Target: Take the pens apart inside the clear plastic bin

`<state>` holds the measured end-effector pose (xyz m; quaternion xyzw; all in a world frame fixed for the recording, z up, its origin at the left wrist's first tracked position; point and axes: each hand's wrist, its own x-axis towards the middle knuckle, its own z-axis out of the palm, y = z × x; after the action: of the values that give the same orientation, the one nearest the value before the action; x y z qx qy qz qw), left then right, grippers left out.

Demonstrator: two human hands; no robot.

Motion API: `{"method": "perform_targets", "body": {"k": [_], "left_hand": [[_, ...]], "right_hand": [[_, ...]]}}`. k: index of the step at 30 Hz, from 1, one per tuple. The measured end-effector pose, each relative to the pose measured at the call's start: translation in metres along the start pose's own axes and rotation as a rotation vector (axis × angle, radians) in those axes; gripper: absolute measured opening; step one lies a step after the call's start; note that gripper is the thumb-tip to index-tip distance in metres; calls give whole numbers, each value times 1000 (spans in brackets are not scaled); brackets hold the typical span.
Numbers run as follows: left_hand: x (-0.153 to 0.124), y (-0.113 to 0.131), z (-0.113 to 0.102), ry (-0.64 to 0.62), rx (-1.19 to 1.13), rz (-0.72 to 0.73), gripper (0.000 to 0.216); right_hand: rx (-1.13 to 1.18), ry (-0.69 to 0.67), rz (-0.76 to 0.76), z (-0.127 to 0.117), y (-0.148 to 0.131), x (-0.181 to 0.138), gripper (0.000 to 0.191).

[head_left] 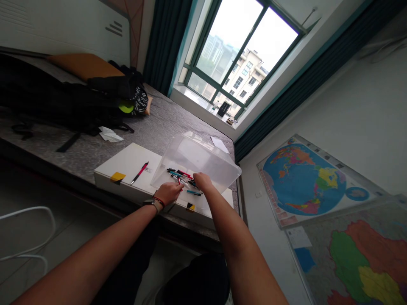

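A heap of pens in several colours lies in a clear plastic container on top of a long white box. My left hand is at the near side of the heap, closed around a red pen whose end sticks up past the fingers. At the heap's right side, the fingers of my right hand are bent together and point down; what they pinch, if anything, is hidden. A teal pen lies between the hands. Apart from the heap, a red and black pen rests on the white box.
The white box sits along the front edge of a grey bed-like surface. Behind it are a crumpled tissue, black bags and a white paper. To the right, a wall carries a world map.
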<state>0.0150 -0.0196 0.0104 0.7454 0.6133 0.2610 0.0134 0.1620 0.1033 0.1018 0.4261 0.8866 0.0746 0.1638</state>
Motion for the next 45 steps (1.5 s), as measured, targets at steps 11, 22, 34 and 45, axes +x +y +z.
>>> {"method": "perform_targets", "body": {"k": [11,22,34,45], "left_hand": [[0,0,-1,0,8,6,25],[0,0,0,-1,1,2,26],[0,0,2,14,4,-1,28],[2,0,4,64,27,-54,46]], "right_hand": [[13,-32,-11,-1,6,-3,24],[-21,25,-107,-5,11,2,25],[202,131,-5,10,5,-3,30],[1303,709,147,14,-10,-20,24]]}}
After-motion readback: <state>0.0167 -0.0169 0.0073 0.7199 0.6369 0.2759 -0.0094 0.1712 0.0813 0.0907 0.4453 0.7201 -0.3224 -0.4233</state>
